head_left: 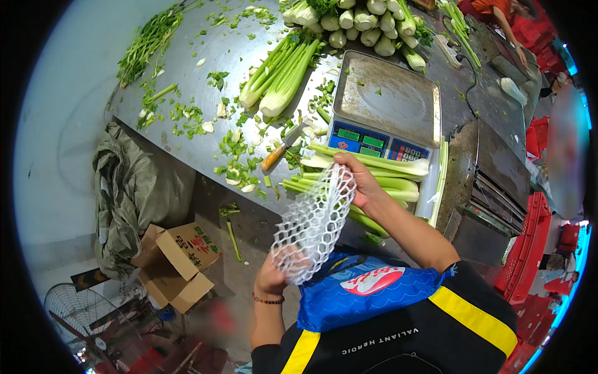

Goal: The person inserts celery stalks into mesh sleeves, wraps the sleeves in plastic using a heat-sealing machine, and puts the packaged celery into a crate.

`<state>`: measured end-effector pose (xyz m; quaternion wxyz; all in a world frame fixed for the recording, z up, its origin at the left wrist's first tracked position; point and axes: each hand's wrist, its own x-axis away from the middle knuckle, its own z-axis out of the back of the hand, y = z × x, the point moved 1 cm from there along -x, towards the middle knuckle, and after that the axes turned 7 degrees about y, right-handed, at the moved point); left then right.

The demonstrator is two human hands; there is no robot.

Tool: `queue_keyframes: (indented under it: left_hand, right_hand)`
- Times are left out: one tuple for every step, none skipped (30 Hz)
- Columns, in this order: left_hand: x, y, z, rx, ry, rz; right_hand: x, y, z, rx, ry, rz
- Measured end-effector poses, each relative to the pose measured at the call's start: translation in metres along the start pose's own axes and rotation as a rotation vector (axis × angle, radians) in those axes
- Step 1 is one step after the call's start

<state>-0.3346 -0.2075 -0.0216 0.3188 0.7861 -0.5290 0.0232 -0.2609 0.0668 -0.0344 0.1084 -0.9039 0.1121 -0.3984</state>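
A white foam net sleeve (317, 218) stretches between my two hands above the table's near edge. My right hand (361, 181) pinches its upper end, close over loose celery stalks (392, 184). At the lower end, my left hand (280, 269) is closed on the net; mesh covers part of its fingers, and I cannot tell whether they are inside it. A knife (283, 149) with a wooden handle lies left of the stalks. Beyond it rest two trimmed celery bunches (280, 78). The digital scale (386, 93) has a bare, stained metal pan.
More celery heads (364, 22) are piled at the back. Leaf scraps (233, 149) litter the metal table (187, 75). An open cardboard box (180, 258) and a fan (81, 311) stand at lower left. Red crates (526, 249) are at right, and another person's arm (507, 28) shows far right.
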Motion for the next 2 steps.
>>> queue_keyframes:
  left_hand:
    - [0.003,0.0,0.017,0.051,-0.06,-0.015]
    - [-0.002,0.001,0.02,0.059,-0.068,-0.011]
  right_hand:
    - [-0.008,-0.002,-0.005,0.177,-0.019,0.123]
    - [-0.025,-0.006,0.0,0.466,-0.083,0.107]
